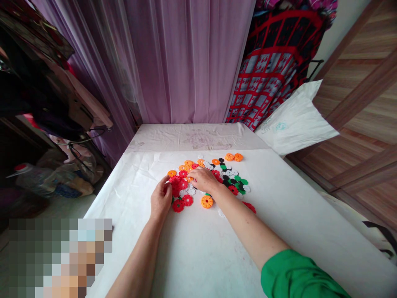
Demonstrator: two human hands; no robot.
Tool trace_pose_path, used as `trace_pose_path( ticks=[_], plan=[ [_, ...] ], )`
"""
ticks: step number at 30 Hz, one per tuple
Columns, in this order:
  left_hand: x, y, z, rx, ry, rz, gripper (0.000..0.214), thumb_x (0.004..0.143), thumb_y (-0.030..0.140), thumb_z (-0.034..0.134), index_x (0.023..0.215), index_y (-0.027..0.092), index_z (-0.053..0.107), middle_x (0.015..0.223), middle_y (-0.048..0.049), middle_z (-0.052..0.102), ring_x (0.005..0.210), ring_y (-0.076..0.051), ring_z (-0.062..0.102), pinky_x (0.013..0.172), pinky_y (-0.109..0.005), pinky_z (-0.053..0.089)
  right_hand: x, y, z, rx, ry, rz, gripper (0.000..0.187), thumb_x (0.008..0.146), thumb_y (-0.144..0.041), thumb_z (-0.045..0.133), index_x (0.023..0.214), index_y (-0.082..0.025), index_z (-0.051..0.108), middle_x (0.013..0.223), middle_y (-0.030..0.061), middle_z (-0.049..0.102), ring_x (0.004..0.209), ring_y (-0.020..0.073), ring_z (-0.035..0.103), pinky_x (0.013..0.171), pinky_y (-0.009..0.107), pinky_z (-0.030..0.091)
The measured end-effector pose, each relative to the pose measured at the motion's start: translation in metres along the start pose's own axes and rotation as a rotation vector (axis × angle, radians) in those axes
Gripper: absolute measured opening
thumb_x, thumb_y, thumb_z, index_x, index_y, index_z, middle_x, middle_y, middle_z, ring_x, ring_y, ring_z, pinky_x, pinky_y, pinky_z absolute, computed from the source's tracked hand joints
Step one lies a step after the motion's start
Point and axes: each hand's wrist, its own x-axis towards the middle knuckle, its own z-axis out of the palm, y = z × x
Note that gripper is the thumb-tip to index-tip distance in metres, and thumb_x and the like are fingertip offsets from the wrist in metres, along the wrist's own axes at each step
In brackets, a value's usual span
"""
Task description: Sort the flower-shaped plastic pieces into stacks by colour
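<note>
A pile of flat plastic snowflake discs [214, 176] in red, orange, white, green and black lies on a white table [279, 215]. My left hand [161, 198] rests at the pile's left edge, fingers curled against joined red discs [176, 184]. My right hand [203, 179] lies palm down over the middle of the pile, its fingertips pinched on an orange disc [190, 179]. A single orange disc [206, 201] lies just below my right wrist, with red discs [182, 203] beside it.
Purple curtains [173, 62] hang behind the table. A red, black and white patterned cloth [273, 66] and a white bag [294, 120] stand at the back right. Cluttered bags and dark items [52, 174] fill the floor at the left. Wooden panelling [366, 124] runs along the right.
</note>
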Motion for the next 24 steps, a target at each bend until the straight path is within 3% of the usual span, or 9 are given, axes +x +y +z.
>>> trace_pose_path(
  ticks=[5,13,16,19,24],
  plan=[
    [0.000,-0.001,0.000,0.022,-0.004,-0.001,0.046,0.086,0.037,0.049,0.127,0.021,0.062,0.091,-0.0041,0.074,0.076,-0.017,0.066,0.075,-0.031,0.053,0.008,0.000,-0.005,0.008,-0.049,-0.020,0.030,0.083,-0.024,0.064,0.113,-0.027,0.071,0.115,0.0026,0.072,0.114,0.0218,0.059,0.098,0.032,0.042],
    [0.001,-0.002,-0.001,-0.009,-0.010,-0.014,0.048,0.085,0.040,0.050,0.127,0.021,0.062,0.092,-0.0044,0.074,0.078,-0.017,0.067,0.074,-0.031,0.054,0.004,-0.003,-0.009,0.032,0.008,0.090,0.043,0.082,-0.028,0.067,0.123,-0.018,0.060,0.113,0.0103,0.071,0.109,0.0247,0.063,0.093,0.034,0.045],
    [0.000,-0.001,-0.001,-0.006,-0.002,-0.010,0.048,0.085,0.040,0.050,0.127,0.020,0.062,0.091,-0.0044,0.074,0.079,-0.017,0.067,0.076,-0.032,0.054,-0.019,0.008,-0.013,0.126,0.089,0.158,0.049,0.080,-0.028,0.068,0.127,-0.020,0.055,0.114,0.0074,0.071,0.107,0.0222,0.064,0.092,0.032,0.046],
    [0.001,-0.001,-0.001,0.003,0.002,-0.006,0.047,0.085,0.039,0.051,0.126,0.020,0.063,0.089,-0.0045,0.075,0.078,-0.018,0.068,0.077,-0.032,0.054,-0.059,0.015,-0.011,0.283,0.184,0.246,0.051,0.077,-0.027,0.071,0.125,-0.022,0.055,0.109,0.0043,0.072,0.101,0.0193,0.066,0.088,0.031,0.048],
    [0.001,0.000,0.000,0.014,0.007,-0.001,0.046,0.085,0.039,0.051,0.124,0.021,0.064,0.093,-0.0050,0.075,0.079,-0.018,0.069,0.077,-0.032,0.055,-0.111,0.001,0.000,0.310,0.244,0.253,0.049,0.074,-0.020,0.069,0.122,-0.022,0.057,0.109,0.0048,0.072,0.102,0.0209,0.065,0.091,0.034,0.047]
  ],
)
